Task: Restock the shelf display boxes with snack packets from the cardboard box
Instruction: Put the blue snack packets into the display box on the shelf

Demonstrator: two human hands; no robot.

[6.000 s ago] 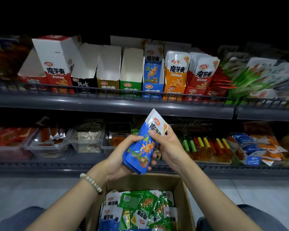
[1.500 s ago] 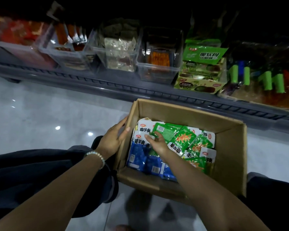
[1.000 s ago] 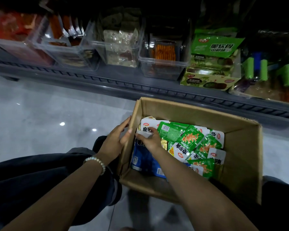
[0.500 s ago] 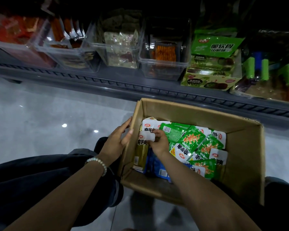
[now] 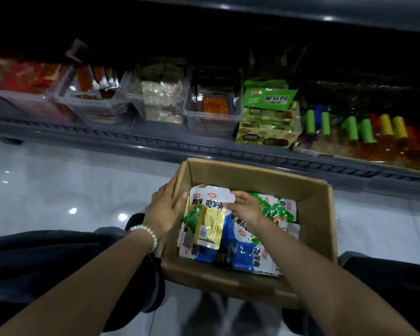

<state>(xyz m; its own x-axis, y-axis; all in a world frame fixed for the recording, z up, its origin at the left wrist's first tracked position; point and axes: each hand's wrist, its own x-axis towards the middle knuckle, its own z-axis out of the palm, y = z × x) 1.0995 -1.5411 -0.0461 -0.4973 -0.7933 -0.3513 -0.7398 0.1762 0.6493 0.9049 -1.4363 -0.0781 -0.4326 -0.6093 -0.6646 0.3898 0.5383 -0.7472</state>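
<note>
Your L hand [image 5: 165, 209] lay flat vs. the outside of the left wall of the cardboard box [image 5: 315, 226], fingers straight, thumb up at the rim. Your R hand [image 5: 246, 208] was inside the box, fingers curled, pinching the white top edge of a yellow packet [image 5: 211, 224]. That packet was raised & tilted: its top sat btwn your two hands, its lower end hung toward you over the pile. Blue packets [image 5: 243, 259] lay under it, nearer you than the R hand. Green packets [image 5: 279, 210] lay just right of the R hand, partly under the wrist. The box sat btwn your legs [image 5: 46, 258], w/ the bead bracelet [image 5: 144, 232] on your L wrist just beside its left wall. Beyond both hands, past the box's far wall, ran the shelf [image 5: 155, 141] w/ clear bins [image 5: 211, 124] of snacks.
</note>
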